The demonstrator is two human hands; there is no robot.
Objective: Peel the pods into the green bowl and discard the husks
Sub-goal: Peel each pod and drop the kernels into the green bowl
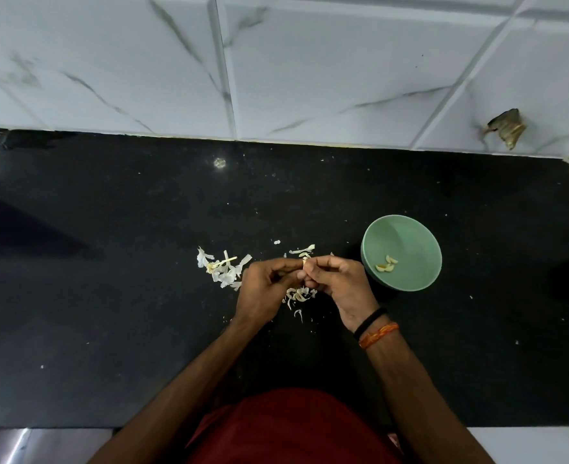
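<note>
My left hand (pixel 265 285) and my right hand (pixel 338 285) meet over the black counter, both pinching one small pale pod (pixel 305 263) between their fingertips. Most of the pod is hidden by the fingers. The green bowl (pixel 407 236) stands just right of my right hand, with a few peeled pale pieces (pixel 387 263) at its bottom. White husks lie in a pile (pixel 221 267) left of my left hand. More husk scraps (pixel 298 294) lie under and between the hands, and some (pixel 303 250) just beyond the fingertips.
The black stone counter (pixel 109 279) runs up to a white marbled tile wall (pixel 310 78). A broken patch (pixel 507 127) marks the wall at the right. Small white crumbs are scattered over the counter. My red shirt (pixel 286 430) fills the bottom centre.
</note>
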